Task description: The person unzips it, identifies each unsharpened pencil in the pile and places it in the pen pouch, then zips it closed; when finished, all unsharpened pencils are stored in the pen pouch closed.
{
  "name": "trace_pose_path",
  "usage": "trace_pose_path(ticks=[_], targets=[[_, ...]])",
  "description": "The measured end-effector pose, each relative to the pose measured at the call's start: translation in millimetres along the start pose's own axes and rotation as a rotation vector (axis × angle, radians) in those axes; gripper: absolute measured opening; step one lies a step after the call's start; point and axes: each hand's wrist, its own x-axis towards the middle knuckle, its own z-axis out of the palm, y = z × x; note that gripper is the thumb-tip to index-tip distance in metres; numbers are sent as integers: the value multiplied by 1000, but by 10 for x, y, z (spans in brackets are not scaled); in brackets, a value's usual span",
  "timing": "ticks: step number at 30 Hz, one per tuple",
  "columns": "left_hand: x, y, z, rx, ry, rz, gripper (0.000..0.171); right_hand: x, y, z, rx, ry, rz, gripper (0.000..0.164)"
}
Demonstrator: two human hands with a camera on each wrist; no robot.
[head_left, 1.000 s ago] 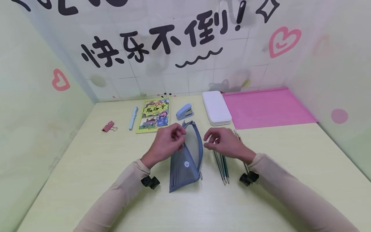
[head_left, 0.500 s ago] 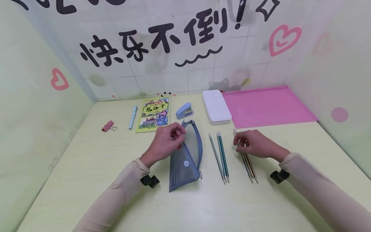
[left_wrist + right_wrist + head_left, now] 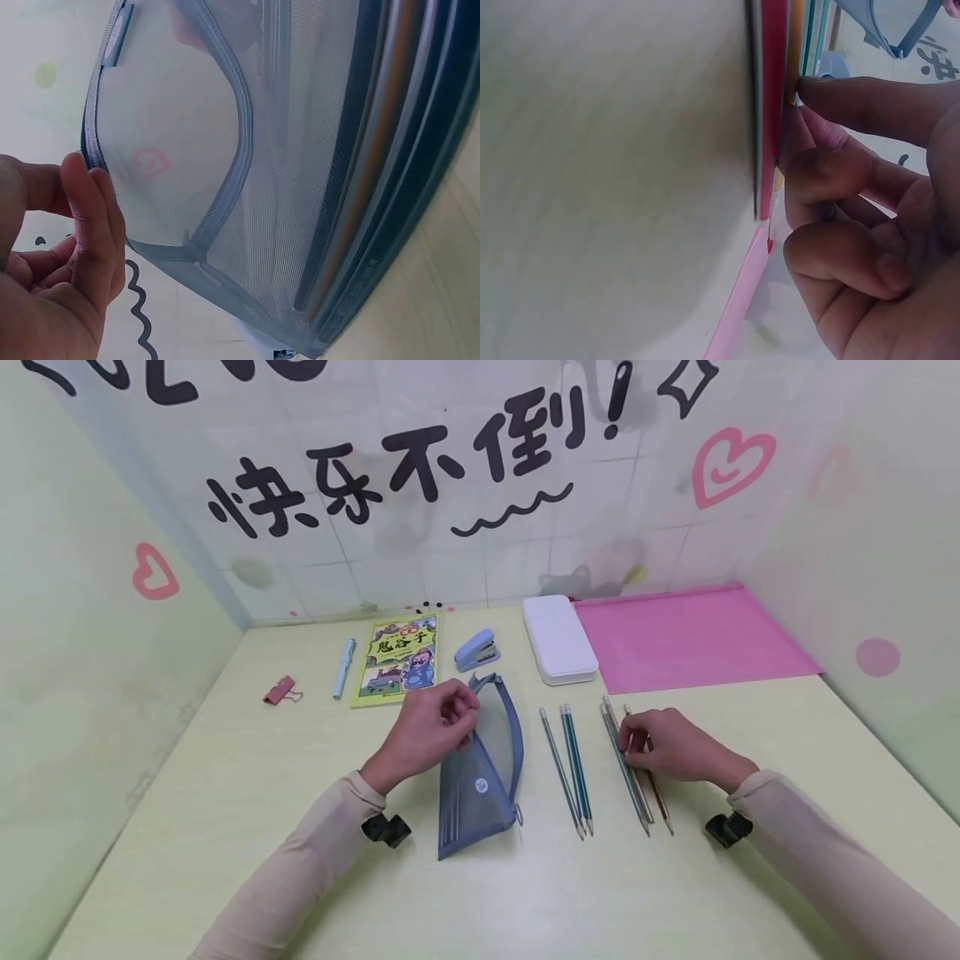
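Note:
My left hand (image 3: 427, 727) pinches the top edge of a blue-grey mesh pencil pouch (image 3: 468, 814), which gapes at its zipped mouth. Through the mesh in the left wrist view, long sticks, one of them orange-brown (image 3: 375, 150), show along the pouch's bottom. To the right, my right hand (image 3: 675, 747) reaches over a small group of pencils on the table. In the right wrist view its thumb and index finger pinch a gold pencil (image 3: 796, 45), with a red pencil (image 3: 771, 112) right beside it. Several green pencils (image 3: 576, 768) lie between pouch and right hand.
Behind are a white case (image 3: 561, 639), a blue stapler (image 3: 476, 649), a yellow comic-covered book (image 3: 397, 660), a light-blue pen (image 3: 344, 668) and a red binder clip (image 3: 280, 690). A pink sheet (image 3: 697, 639) lies at back right. Walls enclose the table.
My right hand has moved from near the pouch to the right-hand pencils, then slightly further right. Those pencils have spread apart. My left hand and the pouch have stayed in place.

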Motion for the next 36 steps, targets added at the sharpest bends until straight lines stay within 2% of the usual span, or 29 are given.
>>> trace_pose_path(ticks=[10,16,21,25,29,36], targets=[[-12,6,-5,-2,-10,-2,11,94,-155,93,-41,-42,57,16],[-18,4,-4,-11,-9,-1,12,126,-255,130,-68,-22,95,22],[-14,7,-6,-8,-6,13,12,162,-267,96,-58,5,93,20],[-10,18,-4,-9,-8,16,12,227,-337,24,3,34,41,21],[-10,22,-3,-9,-14,13,12,315,-502,-22,106,58,-21,23],[6,7,8,-1,-12,12,12,492,-806,32,282,158,-51,24]])
